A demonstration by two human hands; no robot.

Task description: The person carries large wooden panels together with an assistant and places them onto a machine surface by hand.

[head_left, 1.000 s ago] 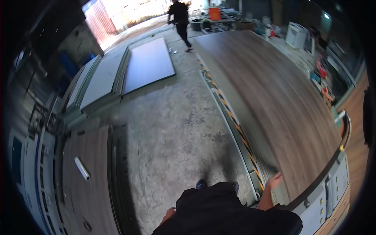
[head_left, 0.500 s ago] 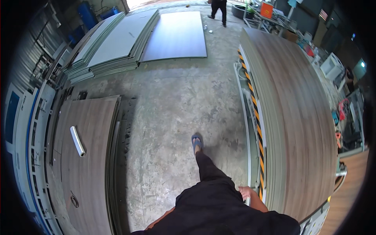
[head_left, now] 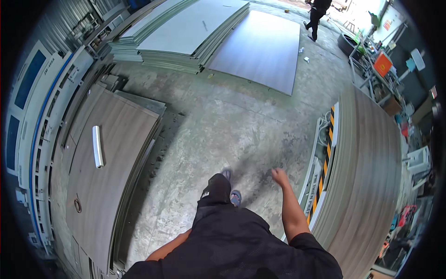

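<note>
My right hand (head_left: 279, 177) swings out in front of me over the concrete floor, its fingers curled closed with nothing showing in them. It is nearest to the tall stack of wood-grain boards (head_left: 374, 153) on my right, with a gap between. Of my left arm only the forearm (head_left: 172, 245) shows; that hand is hidden behind my body. On the lower board stack (head_left: 109, 153) to my left lie a silvery-white roll (head_left: 97, 146) and a small brown ring-shaped loop (head_left: 77, 204).
A lift table edge with black-and-yellow stripes (head_left: 328, 153) runs along the right stack. Ahead are pale board stacks (head_left: 190, 30) and a low shiny panel (head_left: 260, 49). A person in dark clothes (head_left: 317, 18) stands far off. A long white machine (head_left: 51, 116) lines the left.
My view has turned left and I have stepped forward. My right hand has swung forward from beside my hip, and its fingers have closed. The far person has shifted to the right in view.
</note>
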